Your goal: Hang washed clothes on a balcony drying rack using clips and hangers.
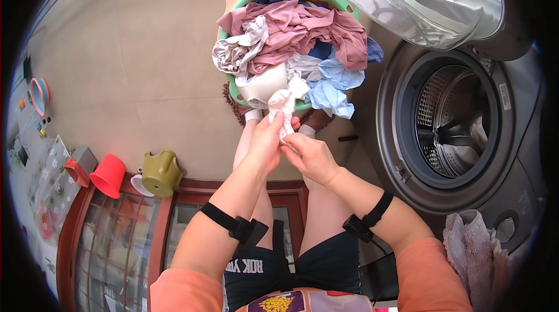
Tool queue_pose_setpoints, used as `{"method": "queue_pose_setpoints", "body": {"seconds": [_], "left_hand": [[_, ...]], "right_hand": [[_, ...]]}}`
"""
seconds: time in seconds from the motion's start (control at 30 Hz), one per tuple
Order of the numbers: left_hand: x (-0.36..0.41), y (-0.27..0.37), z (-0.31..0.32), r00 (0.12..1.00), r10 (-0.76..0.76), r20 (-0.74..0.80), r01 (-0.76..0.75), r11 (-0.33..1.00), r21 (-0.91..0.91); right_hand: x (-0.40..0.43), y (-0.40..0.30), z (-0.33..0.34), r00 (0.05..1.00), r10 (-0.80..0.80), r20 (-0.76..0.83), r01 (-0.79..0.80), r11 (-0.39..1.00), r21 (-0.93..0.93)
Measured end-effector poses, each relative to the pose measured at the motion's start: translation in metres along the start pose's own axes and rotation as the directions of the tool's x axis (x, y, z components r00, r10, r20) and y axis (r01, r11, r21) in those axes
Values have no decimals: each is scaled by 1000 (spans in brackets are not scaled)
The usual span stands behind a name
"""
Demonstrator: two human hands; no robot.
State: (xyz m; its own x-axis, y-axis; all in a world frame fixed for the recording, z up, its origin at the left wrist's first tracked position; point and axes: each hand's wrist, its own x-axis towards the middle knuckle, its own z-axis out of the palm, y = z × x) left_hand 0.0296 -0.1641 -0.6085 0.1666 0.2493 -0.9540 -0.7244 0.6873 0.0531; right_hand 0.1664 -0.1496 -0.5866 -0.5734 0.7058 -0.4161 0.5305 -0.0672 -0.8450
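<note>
Between my two hands is a small white piece of fabric, sock-like in shape (281, 100). My left hand (265, 137) pinches its middle, thumb on top. My right hand (315, 158) grips its lower end with thumb and fingertips. Just beyond my hands, a green laundry basket (232, 93) stands on the floor by my feet, heaped with clothes. A pink garment (297, 28) is draped over the pile. Beside it lie a crumpled grey-white garment (242, 45), a smooth white piece (264, 85) and a light blue cloth (334, 85) hanging over the near rim.
To the right, a front-loading washing machine shows its steel drum (454, 120), its glass door (419, 6) swung wide. A grey towel (469, 246) hangs at lower right. A red bucket (107, 176) and an olive stool (161, 172) stand left, by a red-framed glass door (157, 233).
</note>
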Motion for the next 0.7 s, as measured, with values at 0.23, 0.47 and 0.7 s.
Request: {"method": "queue_pose_setpoints", "body": {"seconds": [0.23,0.47,0.7], "left_hand": [[1,37,-47,944,214,-252,-283,918,-279],[-2,33,-66,973,106,-206,-108,994,1],[-15,35,-32,959,-210,192,250,943,-220]], "right_hand": [[52,72,6,754,578,-313,-549,815,184],[67,89,22,746,560,-359,-591,806,29],[17,-22,21,974,123,-190,-65,957,282]]}}
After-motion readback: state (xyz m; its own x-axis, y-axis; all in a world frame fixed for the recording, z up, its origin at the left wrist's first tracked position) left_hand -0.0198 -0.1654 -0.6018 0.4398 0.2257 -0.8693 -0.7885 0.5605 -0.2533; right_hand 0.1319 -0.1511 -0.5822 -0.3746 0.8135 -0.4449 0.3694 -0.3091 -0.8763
